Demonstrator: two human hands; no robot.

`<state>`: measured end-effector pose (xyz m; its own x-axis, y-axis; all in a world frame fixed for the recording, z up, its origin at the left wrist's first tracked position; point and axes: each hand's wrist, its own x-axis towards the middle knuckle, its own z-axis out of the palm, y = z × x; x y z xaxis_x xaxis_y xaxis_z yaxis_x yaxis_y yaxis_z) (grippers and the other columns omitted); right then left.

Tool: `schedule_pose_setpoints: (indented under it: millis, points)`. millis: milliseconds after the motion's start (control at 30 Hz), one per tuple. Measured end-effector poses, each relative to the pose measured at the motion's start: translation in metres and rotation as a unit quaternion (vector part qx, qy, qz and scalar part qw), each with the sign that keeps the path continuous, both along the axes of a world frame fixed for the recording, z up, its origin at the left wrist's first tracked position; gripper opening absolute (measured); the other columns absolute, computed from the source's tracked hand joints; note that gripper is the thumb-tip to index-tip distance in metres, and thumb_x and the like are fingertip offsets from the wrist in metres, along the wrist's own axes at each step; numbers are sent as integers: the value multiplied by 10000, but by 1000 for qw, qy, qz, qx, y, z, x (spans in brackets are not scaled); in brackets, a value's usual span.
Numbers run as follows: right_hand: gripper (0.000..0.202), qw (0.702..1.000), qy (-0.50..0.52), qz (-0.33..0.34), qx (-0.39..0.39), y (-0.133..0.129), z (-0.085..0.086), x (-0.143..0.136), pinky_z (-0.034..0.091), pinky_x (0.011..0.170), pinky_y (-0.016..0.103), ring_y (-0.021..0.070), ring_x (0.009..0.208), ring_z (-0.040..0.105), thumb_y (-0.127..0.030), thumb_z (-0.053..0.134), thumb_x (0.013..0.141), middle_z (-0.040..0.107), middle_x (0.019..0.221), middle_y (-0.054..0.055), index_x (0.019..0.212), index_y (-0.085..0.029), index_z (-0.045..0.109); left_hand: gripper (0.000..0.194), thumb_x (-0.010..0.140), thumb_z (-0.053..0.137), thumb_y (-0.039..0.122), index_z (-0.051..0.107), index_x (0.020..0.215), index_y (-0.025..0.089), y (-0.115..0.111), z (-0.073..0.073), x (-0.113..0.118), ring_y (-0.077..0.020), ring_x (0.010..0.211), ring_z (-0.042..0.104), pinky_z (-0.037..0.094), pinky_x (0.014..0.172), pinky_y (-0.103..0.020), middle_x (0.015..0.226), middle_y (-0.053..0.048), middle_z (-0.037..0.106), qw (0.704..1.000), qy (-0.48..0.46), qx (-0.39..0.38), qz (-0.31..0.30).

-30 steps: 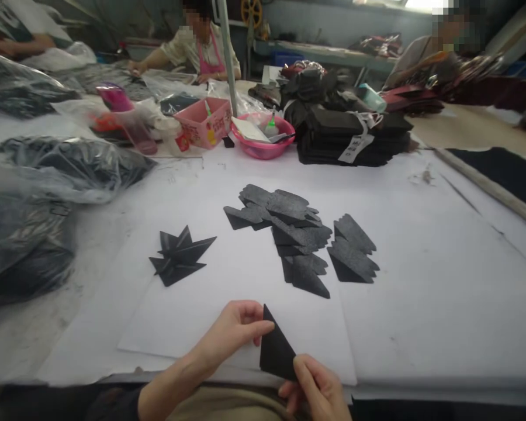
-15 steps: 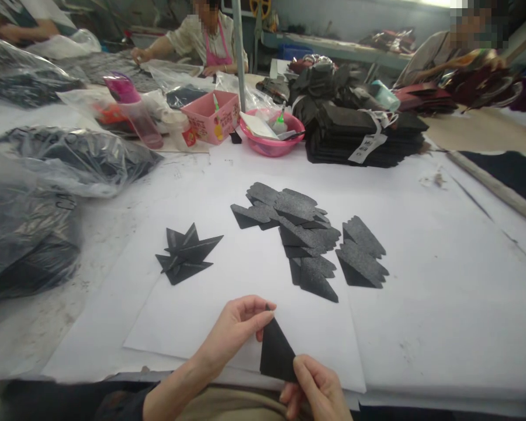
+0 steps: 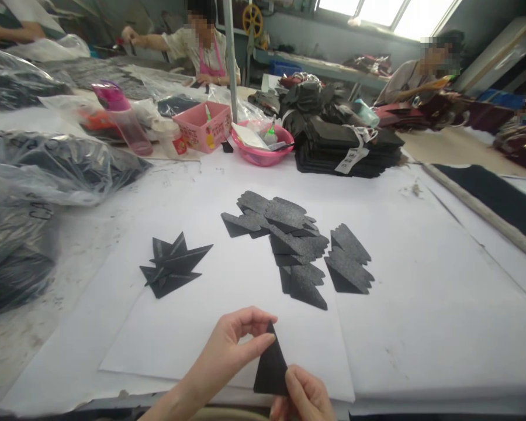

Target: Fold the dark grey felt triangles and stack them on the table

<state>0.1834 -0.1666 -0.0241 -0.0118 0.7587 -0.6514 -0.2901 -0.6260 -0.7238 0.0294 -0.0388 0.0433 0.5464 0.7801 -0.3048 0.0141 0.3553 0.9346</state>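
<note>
Near the front edge of the table, a black triangular piece (image 3: 269, 369) is held up between both hands. My left hand (image 3: 236, 345) pinches its top corner between thumb and fingers. My right hand (image 3: 304, 392) grips its lower right side, with the thumb in front. Several similar folded black triangles lie in an overlapping pile (image 3: 173, 266) to the left. Beyond my hands, flat dark grey pieces with notched ends (image 3: 296, 240) overlap in a loose cluster. A smaller group of the same grey pieces (image 3: 349, 260) sits just right of it.
White paper (image 3: 421, 327) covers the table. Plastic bags with black contents (image 3: 17, 251) fill the left side. At the back stand a pink bottle (image 3: 129, 126), a pink box (image 3: 201, 131), a pink basin (image 3: 263, 155) and a tied black stack (image 3: 346, 146). Other people work beyond.
My left thumb has slid down the triangle's upper edge, and the triangle looks more upright. Both hands still hold it. The view has shifted, and a co-worker's arm at the back is raised higher.
</note>
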Motion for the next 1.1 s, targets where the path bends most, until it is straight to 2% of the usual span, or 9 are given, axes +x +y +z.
schedule_pose_setpoints:
  millis: [133,233,300,400,500,633,700,967,1100]
  points:
    - [665,999,-19,12,30,0,20,1,457,511,206,124,490,591,-811,479,785,634,576,52,689,-158,556,227,829,732,366,694,953,180,-4,6,3,-145,797,554,445,760,-235,836,-18,628,1000,3,-4,-1]
    - [545,987,-136,2,89,-2,36,1,534,693,243,174,729,668,-683,489,875,702,769,72,878,-167,663,209,819,736,368,663,832,173,-9,10,4,-146,763,562,447,734,-234,795,-13,633,999,29,7,18]
    - [433,954,-262,-22,145,-3,42,2,532,811,247,192,895,669,-584,538,896,714,947,75,1029,-201,691,208,821,729,371,649,809,179,-13,13,4,-147,754,567,447,730,-234,777,-7,632,998,46,23,25]
    - [301,889,-405,-63,204,-3,48,2,506,916,259,198,1011,650,-450,574,915,696,1075,70,1086,-236,698,201,822,716,370,642,788,187,-17,15,5,-147,738,568,447,723,-234,759,-2,629,997,68,43,23]
    - [202,848,-456,-93,253,4,53,1,499,944,267,181,1028,643,-335,579,931,690,1077,51,1072,-249,695,189,822,702,359,639,767,189,-20,14,9,-147,725,564,447,713,-237,741,1,621,994,84,67,21]
    - [152,820,-462,-94,325,20,63,-4,516,899,243,150,966,653,-232,576,932,695,1016,35,1035,-235,687,177,830,686,345,634,762,189,-23,11,12,-143,714,557,445,705,-236,732,5,612,993,85,85,19]
    - [142,824,-449,-94,333,27,67,-7,516,877,227,139,942,653,-218,563,937,694,986,31,1013,-226,683,169,831,681,339,637,769,187,-23,11,13,-144,713,556,445,703,-236,729,3,612,993,83,84,19]
    - [209,903,-341,-37,259,37,76,-10,478,756,190,118,812,620,-315,487,976,659,854,13,916,-205,655,215,836,684,370,613,783,174,-25,4,12,-148,747,560,448,713,-233,762,-9,614,997,66,38,1]
    - [251,892,-372,-29,256,41,60,-2,466,757,207,133,814,614,-344,456,986,652,867,30,935,-208,661,314,814,717,456,578,793,176,-4,-3,-6,-150,748,575,467,685,-229,774,-5,613,999,49,-5,22]
